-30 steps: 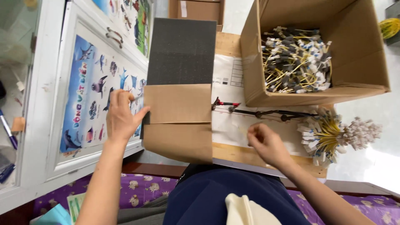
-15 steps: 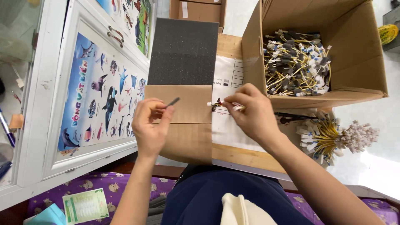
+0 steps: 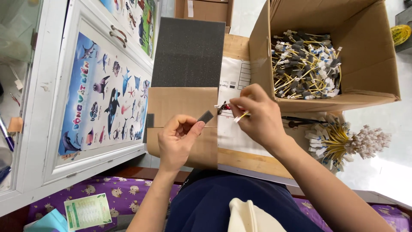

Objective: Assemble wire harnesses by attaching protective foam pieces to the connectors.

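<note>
— What do we have in our left hand (image 3: 178,139)?

— A small dark grey strip of foam (image 3: 205,116), pinched between thumb and forefinger, so that grip is closed on it. It sits above the folded brown cardboard piece (image 3: 182,105) that lies at the near edge of the tabletop (image 3: 253,161).

— And our right hand (image 3: 257,116)?

— Its fingers are closed around a thin yellow cable end with a white connector (image 3: 241,117), held just right of the foam strip, over the white printed sheet (image 3: 234,81). The two hands are near each other but not touching. A small red-and-black tool part (image 3: 223,107) shows beside the right fingers; we cannot tell whether the hand touches it.

— What lies farther back?

— A large dark grey foam sheet (image 3: 189,53), running from the cardboard piece toward the far edge of the tabletop.

— And to the right?

— An open cardboard box (image 3: 377,64) with a tangle of yellow cables with white and dark connectors (image 3: 307,64) inside. Near the right edge, below the box, lies a bundle of yellow cables with white ends (image 3: 343,141).

— To the left?

— A white cabinet door (image 3: 51,129) with a colourful sea-animal poster (image 3: 105,99). A purple patterned cloth (image 3: 107,193) is under us, with a green card (image 3: 87,210) on it.
</note>
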